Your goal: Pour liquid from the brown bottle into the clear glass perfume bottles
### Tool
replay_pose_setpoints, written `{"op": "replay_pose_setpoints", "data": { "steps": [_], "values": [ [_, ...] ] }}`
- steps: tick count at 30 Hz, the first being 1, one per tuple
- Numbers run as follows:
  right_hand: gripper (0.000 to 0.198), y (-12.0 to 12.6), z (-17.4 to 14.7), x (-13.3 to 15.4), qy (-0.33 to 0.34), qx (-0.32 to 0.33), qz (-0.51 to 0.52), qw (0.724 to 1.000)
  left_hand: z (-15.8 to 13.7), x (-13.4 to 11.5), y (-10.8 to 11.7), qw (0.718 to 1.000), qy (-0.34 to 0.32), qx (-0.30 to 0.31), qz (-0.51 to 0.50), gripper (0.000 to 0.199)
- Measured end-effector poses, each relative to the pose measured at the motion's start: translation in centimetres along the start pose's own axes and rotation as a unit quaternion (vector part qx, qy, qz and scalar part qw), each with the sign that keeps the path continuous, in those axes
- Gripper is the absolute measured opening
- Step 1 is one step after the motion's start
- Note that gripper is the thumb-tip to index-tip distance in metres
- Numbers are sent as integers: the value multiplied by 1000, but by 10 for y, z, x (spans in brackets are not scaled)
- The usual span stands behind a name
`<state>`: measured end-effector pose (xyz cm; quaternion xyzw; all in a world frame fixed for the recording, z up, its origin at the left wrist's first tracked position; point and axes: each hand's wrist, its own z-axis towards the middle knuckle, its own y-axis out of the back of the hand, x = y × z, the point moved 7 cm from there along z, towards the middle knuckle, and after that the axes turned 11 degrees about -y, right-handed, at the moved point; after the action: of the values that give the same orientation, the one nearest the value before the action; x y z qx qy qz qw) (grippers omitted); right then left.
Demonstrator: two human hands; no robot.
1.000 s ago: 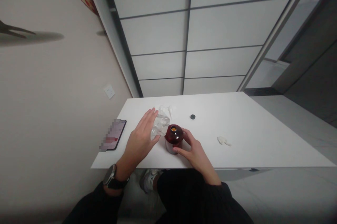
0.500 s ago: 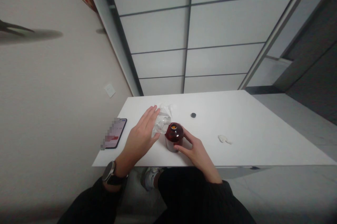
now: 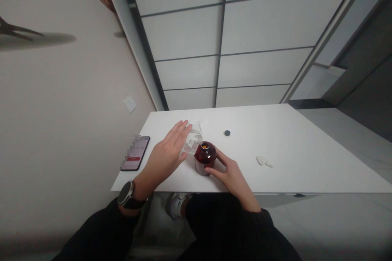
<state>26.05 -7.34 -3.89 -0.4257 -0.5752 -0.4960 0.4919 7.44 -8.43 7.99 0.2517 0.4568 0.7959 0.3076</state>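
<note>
From where I stand, the left hand curls long fingers over a tilted clear bottle, likely slick, best held round its body. The right hand, thumb and fingers parted to its width, clasps the red bottle upright on the white table; probably stiff, breakable glass, safest gripped below the shoulder.

Apparently a home, judging by white panelling, wall socket and table.
</note>
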Motion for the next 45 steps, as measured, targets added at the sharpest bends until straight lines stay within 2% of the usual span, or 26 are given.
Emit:
{"op": "replay_pose_setpoints", "data": {
  "steps": [12, 22, 45],
  "values": [
    [76, 0, -1, 4, 7, 4, 0, 1000, 3, 0, 3, 999, -22, 26, 31, 77],
    [77, -1, 0, 1, 11, 12, -25, 1000, 5, -4, 7, 996, -44, 22, 79, 72],
    [77, -1, 0, 0, 17, 7, -20, 1000, 9, -6, 9, 993, -60, 44, 90, 75]
  ]
}}
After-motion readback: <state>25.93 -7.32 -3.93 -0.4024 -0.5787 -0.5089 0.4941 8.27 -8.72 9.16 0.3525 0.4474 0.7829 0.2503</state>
